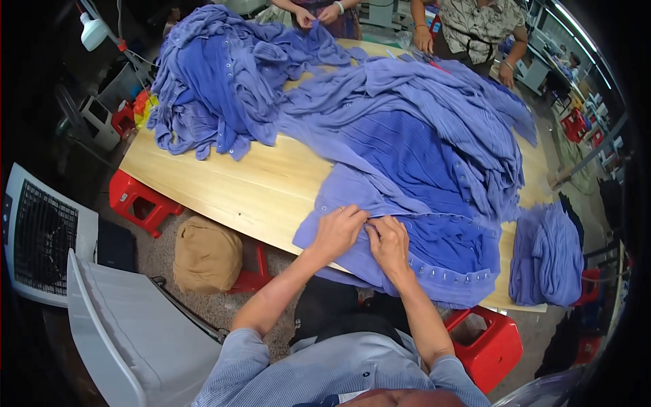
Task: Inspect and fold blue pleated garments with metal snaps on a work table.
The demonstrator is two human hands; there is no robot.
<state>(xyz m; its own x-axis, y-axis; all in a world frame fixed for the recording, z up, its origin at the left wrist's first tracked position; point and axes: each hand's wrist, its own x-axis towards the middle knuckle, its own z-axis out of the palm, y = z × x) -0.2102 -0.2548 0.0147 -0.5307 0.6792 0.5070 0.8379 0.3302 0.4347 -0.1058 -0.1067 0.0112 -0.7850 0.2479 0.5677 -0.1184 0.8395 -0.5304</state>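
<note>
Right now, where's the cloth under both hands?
Head view, right of centre: the blue-violet cloth lies along the near edge of the wooden table, left of the folded bundle.

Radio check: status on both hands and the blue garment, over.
Left hand and right hand close together on blue garment, grip unclear. Fastener row exposed along its near edge. More blue cloth heaped across table beyond.

This looks like a garment workshop: blue garments (407,149) lie heaped on a table (227,180), 2 co-workers (483,28) at its far side, red stools (491,346) around it, and workstations (534,70) and strip lights (576,28) beyond.
</note>
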